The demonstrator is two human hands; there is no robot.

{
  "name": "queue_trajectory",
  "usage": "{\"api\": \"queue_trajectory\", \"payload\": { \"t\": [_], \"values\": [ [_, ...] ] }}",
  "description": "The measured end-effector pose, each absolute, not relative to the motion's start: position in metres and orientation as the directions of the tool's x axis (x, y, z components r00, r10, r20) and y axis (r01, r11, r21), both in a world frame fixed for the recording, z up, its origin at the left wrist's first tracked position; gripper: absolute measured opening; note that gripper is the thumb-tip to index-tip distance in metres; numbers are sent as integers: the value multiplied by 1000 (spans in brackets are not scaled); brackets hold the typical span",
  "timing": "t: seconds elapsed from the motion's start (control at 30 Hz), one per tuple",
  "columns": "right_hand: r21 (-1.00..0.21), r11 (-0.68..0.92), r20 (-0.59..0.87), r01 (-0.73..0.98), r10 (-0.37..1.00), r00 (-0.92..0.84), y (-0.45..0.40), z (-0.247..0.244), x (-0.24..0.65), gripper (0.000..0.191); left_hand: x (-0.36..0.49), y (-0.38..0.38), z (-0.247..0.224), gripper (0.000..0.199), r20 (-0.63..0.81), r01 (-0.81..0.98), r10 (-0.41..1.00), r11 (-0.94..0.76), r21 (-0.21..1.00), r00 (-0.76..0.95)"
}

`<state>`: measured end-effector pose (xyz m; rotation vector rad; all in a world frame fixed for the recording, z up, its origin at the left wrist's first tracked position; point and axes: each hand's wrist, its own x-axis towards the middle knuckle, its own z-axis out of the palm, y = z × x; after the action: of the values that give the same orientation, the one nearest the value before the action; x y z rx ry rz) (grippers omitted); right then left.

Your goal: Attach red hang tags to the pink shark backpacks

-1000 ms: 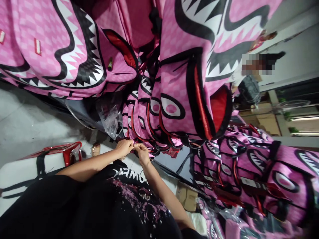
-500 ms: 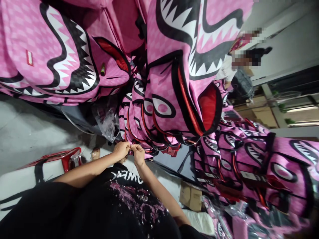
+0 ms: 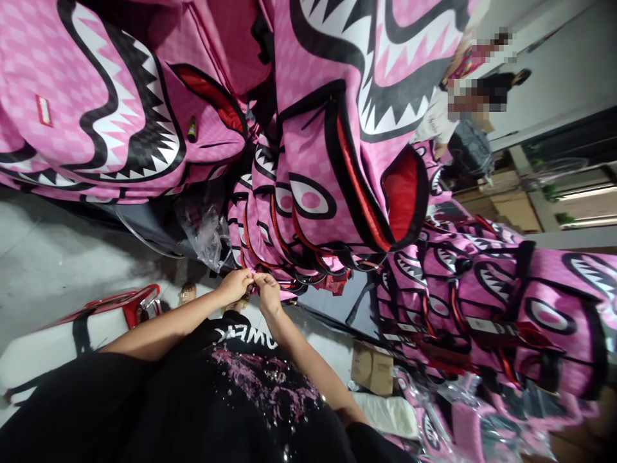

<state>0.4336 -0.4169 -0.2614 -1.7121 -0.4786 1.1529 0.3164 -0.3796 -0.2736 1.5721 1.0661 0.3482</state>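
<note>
My left hand [image 3: 235,287] and my right hand [image 3: 268,289] meet with their fingertips pinched together, at the near lower edge of a stack of pink backpacks [image 3: 308,233]. What the fingers grip is too small to make out; a bit of pink and dark material shows at the fingertips. Black-and-white shark teeth and eyes are printed on the bags. The nearest large backpack gapes at a black-edged zip, its red lining [image 3: 403,199] showing. Another pink backpack [image 3: 24,64] lies at the upper left, a small dark green-yellow object [image 3: 192,129] resting on it.
Crumpled clear plastic [image 3: 209,239] hangs left of the stack. A red-framed stool [image 3: 142,302] stands at lower left. More backpacks [image 3: 438,289] fill the right, above a cardboard box [image 3: 372,370] and plastic-wrapped bags [image 3: 467,431]. Other people [image 3: 436,119] are at the upper right.
The view has shifted a little, so the upper backpacks sit slightly farther left and higher. Both hands stay pinched together at the same edge, the right wrist turned slightly.
</note>
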Motion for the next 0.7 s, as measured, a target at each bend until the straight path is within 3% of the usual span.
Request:
{"api": "queue_trajectory", "payload": {
  "t": [0.23, 0.43, 0.7],
  "values": [
    [-875, -449, -481, -184, 754, 448, -421, -261, 437, 32, 316, -376, -275, 21, -314, 418, 752, 57, 907, 580],
    [-881, -433, -470, -191, 752, 462, -422, -263, 437, 30, 318, -378, -268, 7, -370, 526, 786, 67, 848, 495],
    [-910, -380, -410, -166, 766, 494, -416, -259, 434, 31, 322, -380, -256, 20, -384, 654, 815, 8, 757, 434]
  ]
}}
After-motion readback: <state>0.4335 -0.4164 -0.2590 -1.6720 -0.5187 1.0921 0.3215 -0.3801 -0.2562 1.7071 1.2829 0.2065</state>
